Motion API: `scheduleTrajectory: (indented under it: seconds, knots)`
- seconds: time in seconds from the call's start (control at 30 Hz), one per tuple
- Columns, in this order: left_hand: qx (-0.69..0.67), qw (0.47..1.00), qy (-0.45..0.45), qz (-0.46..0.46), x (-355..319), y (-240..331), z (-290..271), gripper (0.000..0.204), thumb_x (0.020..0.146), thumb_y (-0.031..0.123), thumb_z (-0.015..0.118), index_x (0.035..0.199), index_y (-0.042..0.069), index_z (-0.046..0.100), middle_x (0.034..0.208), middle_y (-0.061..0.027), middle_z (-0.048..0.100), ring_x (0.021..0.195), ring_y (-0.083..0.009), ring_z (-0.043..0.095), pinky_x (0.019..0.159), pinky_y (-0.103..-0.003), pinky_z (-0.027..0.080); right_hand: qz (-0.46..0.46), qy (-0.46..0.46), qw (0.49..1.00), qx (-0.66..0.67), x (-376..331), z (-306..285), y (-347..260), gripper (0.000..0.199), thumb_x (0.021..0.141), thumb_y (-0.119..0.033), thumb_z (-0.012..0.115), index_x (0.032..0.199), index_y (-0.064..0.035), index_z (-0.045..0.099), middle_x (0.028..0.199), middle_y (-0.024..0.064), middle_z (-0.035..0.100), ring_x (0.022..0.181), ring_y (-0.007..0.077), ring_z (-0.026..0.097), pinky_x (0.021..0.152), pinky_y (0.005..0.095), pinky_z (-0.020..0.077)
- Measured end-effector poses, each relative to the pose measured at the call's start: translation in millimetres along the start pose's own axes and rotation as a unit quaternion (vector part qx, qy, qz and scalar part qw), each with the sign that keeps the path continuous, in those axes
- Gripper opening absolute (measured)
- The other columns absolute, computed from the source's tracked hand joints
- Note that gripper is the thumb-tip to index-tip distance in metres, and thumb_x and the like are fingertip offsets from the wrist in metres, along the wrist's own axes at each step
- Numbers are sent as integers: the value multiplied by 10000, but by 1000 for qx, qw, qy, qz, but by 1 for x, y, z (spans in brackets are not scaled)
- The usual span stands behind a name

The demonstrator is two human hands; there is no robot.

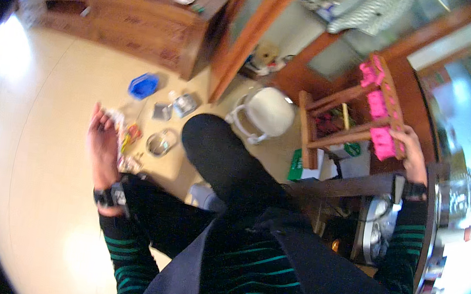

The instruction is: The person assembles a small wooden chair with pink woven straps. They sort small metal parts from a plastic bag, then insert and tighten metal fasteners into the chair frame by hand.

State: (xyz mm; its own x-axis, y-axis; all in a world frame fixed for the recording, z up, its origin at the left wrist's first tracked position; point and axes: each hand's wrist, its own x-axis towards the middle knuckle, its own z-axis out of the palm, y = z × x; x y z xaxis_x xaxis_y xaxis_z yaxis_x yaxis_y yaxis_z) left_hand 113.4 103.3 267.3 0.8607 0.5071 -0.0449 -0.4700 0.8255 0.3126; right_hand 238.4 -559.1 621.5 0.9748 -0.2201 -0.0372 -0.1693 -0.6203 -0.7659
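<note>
My right hand (411,154) is closed around the near end of a small wooden stool-like frame (390,86). Bright pink pieces (377,104) sit along the frame's top bar, and one is right beside my fingers. Out to the left, above the pale floor, my left hand (104,137) is empty, its fingers apart and slightly bent. Beyond it on the floor lie colourful small packets (131,136), partly hidden by the hand. A round clear container (159,143) stands to the right of them.
A blue basin (143,86) and a clear package (185,105) are on the floor. A white child-size chair (266,112) stands ahead of my knee. At the far left is a carved wooden cabinet (127,25). A dark table edge (354,186) with glassware beyond runs along my right.
</note>
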Motion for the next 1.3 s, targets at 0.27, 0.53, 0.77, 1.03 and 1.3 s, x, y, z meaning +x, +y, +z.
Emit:
scheduleTrajectory:
  seconds: [0.27, 0.53, 0.77, 1.03, 1.3]
  knots:
    - [4, 985, 161, 69, -25, 10, 30, 303, 1029, 97, 495, 1292, -46, 541, 794, -4, 457, 640, -93, 377, 539, -197, 347, -109, -176, 973, -102, -46, 38, -62, 565, 703, -129, 763, 1224, -24, 571, 1126, 61, 637, 1050, 161, 604, 935, 284, 452]
    - [-20, 977, 189, 101, -54, 36, 14, 192, 1028, 90, 491, 1174, -17, 555, 719, 9, 423, 589, -94, 339, 495, -221, 305, -239, -313, 906, -156, -81, 127, -136, 684, 647, -71, 825, 1260, -19, 526, 1176, 52, 600, 1130, 155, 552, 1027, 301, 394]
    - [-92, 984, -11, 153, -138, 104, 14, 151, 1062, 95, 426, 1124, 26, 545, 687, 31, 356, 567, -73, 277, 463, -218, 229, -483, -322, 772, -259, -129, 185, -191, 703, 673, -100, 824, 1296, -33, 507, 1195, 131, 625, 1101, 230, 639, 948, 355, 506]
    - [45, 953, 55, 294, -306, 141, 69, 203, 1105, 159, 339, 1073, 30, 492, 726, 27, 295, 570, -70, 230, 474, -226, 233, -744, -275, 593, -142, -166, 255, -184, 682, 680, -205, 859, 1254, -50, 525, 1014, 116, 619, 913, 281, 663, 745, 392, 542]
    - [151, 887, 100, 425, -398, 120, 115, 213, 1084, 113, 382, 1189, -31, 499, 717, 17, 305, 550, -75, 236, 470, -229, 240, -851, -218, 473, -62, -201, 307, -107, 279, 911, -149, 598, 1174, -65, 555, 886, 81, 559, 832, 189, 619, 640, 279, 500]
